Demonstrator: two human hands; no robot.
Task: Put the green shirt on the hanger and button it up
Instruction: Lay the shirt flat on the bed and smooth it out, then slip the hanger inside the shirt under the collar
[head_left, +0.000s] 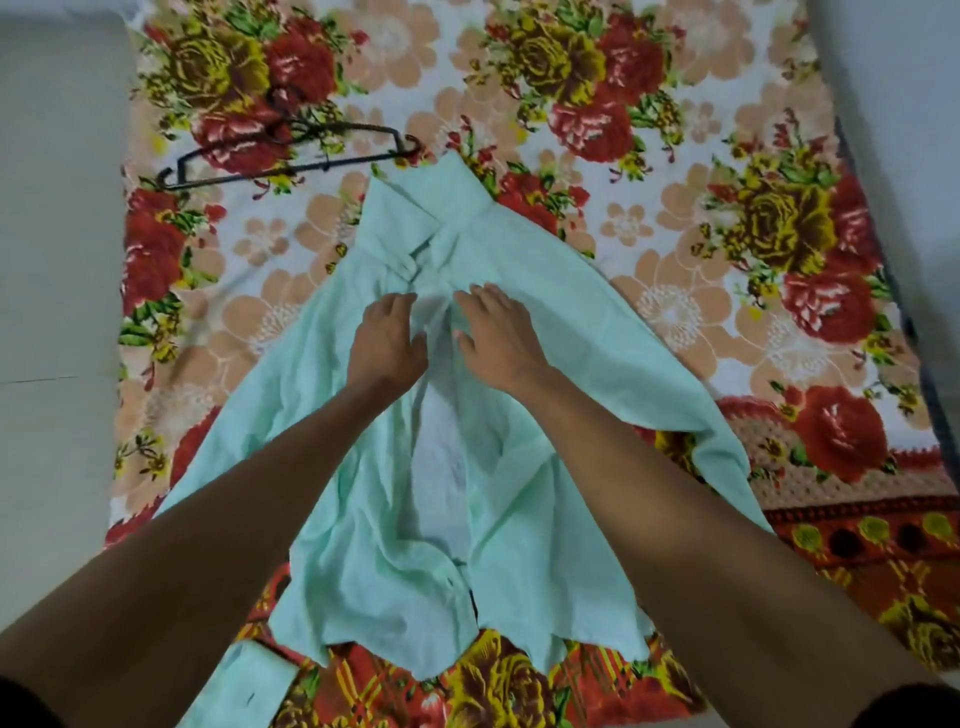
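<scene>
Two-handed, left hand (387, 340) and right hand (493, 340) on green shirt (571, 364) placket below collar, pinch unclear; hanger (291, 167) well apart

1. Single view, worn on the head, facing forward and steeply down along both forearms (260, 493).
2. It sits close above the flowered bed (675, 218), which fills most of the frame, with the shirt (582, 332) central.
3. Wide-angle lens: the edges bow, and a pale surface (52, 260) shows at the left margin.
</scene>
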